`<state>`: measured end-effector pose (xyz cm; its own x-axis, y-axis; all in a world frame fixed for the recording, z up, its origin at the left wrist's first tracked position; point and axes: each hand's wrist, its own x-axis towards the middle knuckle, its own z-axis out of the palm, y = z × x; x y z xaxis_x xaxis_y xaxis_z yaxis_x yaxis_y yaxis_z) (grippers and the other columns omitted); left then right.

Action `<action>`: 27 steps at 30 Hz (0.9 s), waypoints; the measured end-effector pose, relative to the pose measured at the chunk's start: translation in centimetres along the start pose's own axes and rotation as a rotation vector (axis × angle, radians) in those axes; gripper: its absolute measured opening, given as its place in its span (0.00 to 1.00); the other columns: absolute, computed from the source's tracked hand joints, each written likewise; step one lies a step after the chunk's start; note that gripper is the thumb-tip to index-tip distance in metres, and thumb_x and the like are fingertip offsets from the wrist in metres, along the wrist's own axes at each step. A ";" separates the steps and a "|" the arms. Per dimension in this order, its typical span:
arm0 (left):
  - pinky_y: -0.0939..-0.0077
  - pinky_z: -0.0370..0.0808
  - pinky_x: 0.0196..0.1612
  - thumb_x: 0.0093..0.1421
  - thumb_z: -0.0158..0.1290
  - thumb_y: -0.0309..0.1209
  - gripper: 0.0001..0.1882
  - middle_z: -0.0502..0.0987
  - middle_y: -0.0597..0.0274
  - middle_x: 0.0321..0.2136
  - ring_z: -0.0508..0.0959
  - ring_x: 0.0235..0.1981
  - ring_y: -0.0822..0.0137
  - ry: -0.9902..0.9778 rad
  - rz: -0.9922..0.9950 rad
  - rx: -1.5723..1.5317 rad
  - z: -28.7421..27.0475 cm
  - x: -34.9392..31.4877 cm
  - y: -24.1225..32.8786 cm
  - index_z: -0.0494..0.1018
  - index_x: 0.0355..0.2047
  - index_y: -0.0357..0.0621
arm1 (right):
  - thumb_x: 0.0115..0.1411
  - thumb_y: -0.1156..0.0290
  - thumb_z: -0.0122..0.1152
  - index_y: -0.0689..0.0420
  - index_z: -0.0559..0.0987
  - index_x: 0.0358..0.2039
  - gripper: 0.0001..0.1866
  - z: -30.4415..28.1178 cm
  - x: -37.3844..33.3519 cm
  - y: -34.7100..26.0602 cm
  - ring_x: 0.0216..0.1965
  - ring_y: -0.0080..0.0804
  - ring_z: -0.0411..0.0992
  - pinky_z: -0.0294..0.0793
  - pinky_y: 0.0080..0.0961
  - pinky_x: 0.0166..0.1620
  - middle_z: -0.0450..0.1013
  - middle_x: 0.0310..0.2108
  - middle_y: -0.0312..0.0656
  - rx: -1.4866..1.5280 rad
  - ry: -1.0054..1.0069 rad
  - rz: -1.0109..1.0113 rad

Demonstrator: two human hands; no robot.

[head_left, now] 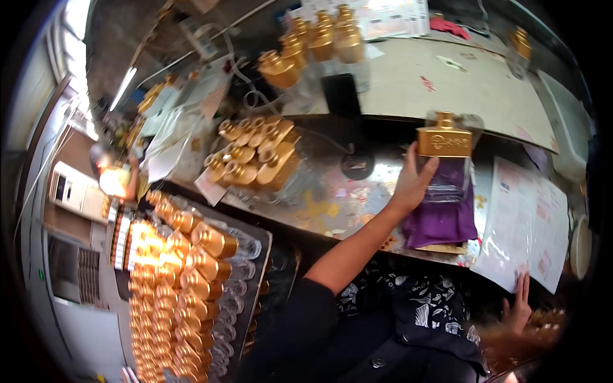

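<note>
My left hand (414,183) is closed round a rectangular glass bottle (445,135), clear below, with a gold shoulder and neck and raised lettering on its front. It stands upright over a folded purple cloth (440,225) on the bench. Whether the bottle's base rests on the cloth I cannot tell. At the lower right, my right hand (518,309) has its fingers stretched out at the near edge of a glossy printed sheet (520,217). Part of that hand is in shadow and blurred.
A group of gold-topped bottles (258,153) stands left on the metal bench (364,207), beside a small dark stand (341,96). More bottles (319,48) occupy the pale shelf (415,83) behind. Rows of bottles (185,287) fill a rack at lower left. Another person (115,172) is farther off.
</note>
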<state>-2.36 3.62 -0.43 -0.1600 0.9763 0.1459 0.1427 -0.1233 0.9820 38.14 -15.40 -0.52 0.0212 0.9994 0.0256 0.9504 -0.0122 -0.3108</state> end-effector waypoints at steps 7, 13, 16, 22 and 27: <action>0.73 0.73 0.46 0.63 0.52 0.45 0.37 0.67 0.58 0.48 0.72 0.42 0.69 -0.155 -0.111 -0.242 -0.4 0.3 -0.5 0.50 0.63 0.39 | 0.56 0.83 0.52 0.59 0.76 0.48 0.18 1.4 1.4 6.6 0.35 0.47 0.76 0.74 0.32 0.35 0.75 0.47 0.50 -0.146 0.149 -0.384; 0.72 0.72 0.47 0.62 0.54 0.45 0.37 0.67 0.58 0.51 0.72 0.44 0.68 -0.175 -0.218 -0.404 0.0 0.1 1.1 0.51 0.63 0.40 | 0.61 0.73 0.55 0.65 0.79 0.38 0.10 -3.2 1.5 3.0 0.30 0.29 0.75 0.72 0.24 0.35 0.79 0.34 0.46 0.551 -0.022 0.133; 0.70 0.68 0.52 0.61 0.54 0.44 0.35 0.67 0.53 0.53 0.70 0.50 0.63 -0.078 -0.139 -0.340 0.6 0.1 -0.3 0.56 0.61 0.39 | 0.64 0.64 0.51 0.66 0.77 0.46 0.18 -6.0 3.5 0.8 0.11 0.18 0.63 0.59 0.14 0.16 0.79 0.34 0.48 1.095 -0.251 0.398; 0.65 0.63 0.58 0.60 0.53 0.48 0.35 0.66 0.42 0.54 0.67 0.57 0.52 0.170 -0.021 -0.165 2.1 -2.3 -0.4 0.59 0.61 0.42 | 0.67 0.62 0.41 0.65 0.64 0.59 0.25 -4.4 6.8 -2.9 0.06 0.17 0.55 0.53 0.13 0.10 0.70 0.52 0.55 1.392 -0.379 0.375; 0.60 0.64 0.57 0.60 0.53 0.50 0.35 0.67 0.37 0.52 0.67 0.55 0.45 0.179 0.028 -0.150 2.7 -2.8 -0.9 0.60 0.59 0.40 | 0.68 0.62 0.38 0.66 0.61 0.61 0.26 -3.2 9.0 -6.4 0.05 0.17 0.56 0.54 0.13 0.09 0.67 0.55 0.57 1.446 -0.398 0.325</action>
<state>0.60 1.45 -2.03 -0.3306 0.9266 0.1792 0.0046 -0.1883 0.9821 33.20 -6.47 4.77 -0.1438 0.9056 -0.3990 -0.1897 -0.4209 -0.8870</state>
